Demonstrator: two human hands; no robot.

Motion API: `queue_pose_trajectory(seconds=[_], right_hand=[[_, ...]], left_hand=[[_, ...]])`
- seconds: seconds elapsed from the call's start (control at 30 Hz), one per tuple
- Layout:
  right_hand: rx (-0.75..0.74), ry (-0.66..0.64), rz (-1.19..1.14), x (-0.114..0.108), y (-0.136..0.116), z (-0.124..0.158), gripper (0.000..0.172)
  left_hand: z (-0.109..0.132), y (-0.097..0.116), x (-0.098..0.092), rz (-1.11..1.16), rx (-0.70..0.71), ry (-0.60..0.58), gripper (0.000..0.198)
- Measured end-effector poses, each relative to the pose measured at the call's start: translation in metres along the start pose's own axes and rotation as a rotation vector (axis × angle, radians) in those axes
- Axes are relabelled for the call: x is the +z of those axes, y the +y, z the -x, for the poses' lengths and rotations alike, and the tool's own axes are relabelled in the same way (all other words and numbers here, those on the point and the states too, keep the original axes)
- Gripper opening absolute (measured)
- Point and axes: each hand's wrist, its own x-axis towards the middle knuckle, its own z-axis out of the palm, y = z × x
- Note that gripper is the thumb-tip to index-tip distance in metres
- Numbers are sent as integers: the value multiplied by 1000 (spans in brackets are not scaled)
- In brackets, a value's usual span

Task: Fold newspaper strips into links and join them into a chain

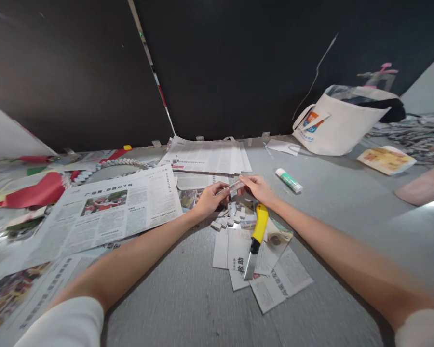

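Between my two hands is a narrow folded strip of newspaper [235, 186]. My left hand [210, 198] pinches its left end, and my right hand [257, 188] grips the right end. Below them lie several small folded paper pieces [224, 222] in a loose cluster. A yellow-handled utility knife [260, 224] rests just below my right hand, blade pointing down toward me, on cut newspaper rectangles [287, 274]. A green and white glue stick [288, 180] lies on its side to the right of my right hand.
Newspaper sheets [130, 207] spread at the left, with a stack [206, 155] at the back. A chain of folded paper [119, 163] and red paper [39, 193] lie far left. A white bag [340, 125] and a yellowish packet [386, 160] are at the right, before a dark wall [238, 67].
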Motion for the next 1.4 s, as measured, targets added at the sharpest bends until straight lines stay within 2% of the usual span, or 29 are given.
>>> queue_pose_trajectory(seconds=[0.2, 0.47, 0.73, 0.83, 0.97, 1.03, 1.1, 1.27, 1.33, 1.4], right_hand=[[28, 12, -18, 0, -1, -1, 53], [16, 13, 17, 1, -6, 1, 51], [20, 2, 198, -2, -5, 1, 65], [12, 77, 197, -3, -2, 1, 65], [10, 266, 121, -5, 6, 0, 62], [-12, 313, 57, -5, 9, -1, 60], [-25, 266, 9, -4, 9, -1, 57], [-21, -42, 111, 0, 1, 0, 50], [-25, -21, 115, -1, 1, -1, 47], [-8, 94, 45, -3, 5, -2, 47]], left_hand=[[-2, -2, -1, -4, 23, -18, 53], [-2, -2, 1, 55, 6, 8, 54], [-2, 0, 1, 64, 9, 19, 53], [-1, 1, 1, 39, 23, -6, 53], [1, 5, 1, -24, 8, -23, 55], [1, 7, 2, -26, -3, -21, 57], [2, 9, 2, -14, 0, -22, 58], [7, 11, 3, -103, 85, -95, 58], [8, 13, 3, -130, 92, -125, 57], [9, 15, 3, -124, 78, -134, 57]])
